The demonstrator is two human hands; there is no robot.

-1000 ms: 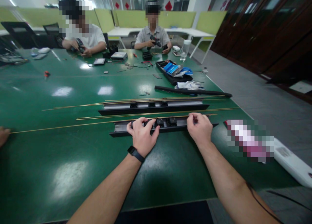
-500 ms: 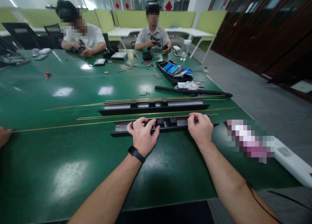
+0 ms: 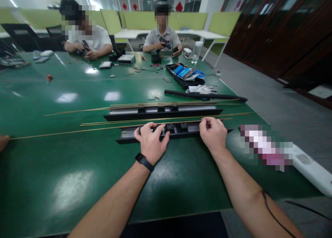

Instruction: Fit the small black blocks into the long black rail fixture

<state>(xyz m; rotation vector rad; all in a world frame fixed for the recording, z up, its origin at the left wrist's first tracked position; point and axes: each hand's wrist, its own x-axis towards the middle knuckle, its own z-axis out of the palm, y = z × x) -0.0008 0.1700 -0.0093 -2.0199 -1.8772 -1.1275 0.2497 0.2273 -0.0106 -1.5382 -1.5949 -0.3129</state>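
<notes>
A long black channel [image 3: 194, 133] with a grey inside and several small black fittings [image 3: 183, 126] lies in front of me. My left hand [image 3: 153, 141] grips it near the middle, fingers curled over the top and thumb at the near side. At the right end, my right hand [image 3: 213, 132] pinches a thin gold-coloured rod [image 3: 64, 132] that runs left along the channel's far side. The rod's left end is at another person's hand [image 3: 3, 142] at the frame edge. My fingertips hide part of the rod and fittings.
Behind lies a second black channel [image 3: 163, 114] with more gold rods [image 3: 77, 110] on and beside it. Farther back are a black bar [image 3: 204, 95], white gloves [image 3: 202, 89] and a black tray [image 3: 178, 75]. A pink packet [image 3: 267, 148] lies right. Two people [image 3: 162, 37] sit opposite.
Both hands keep their hold, with hardly any movement. The whole view has shifted very slightly, and the other person's hand shows a little less at the left edge.
</notes>
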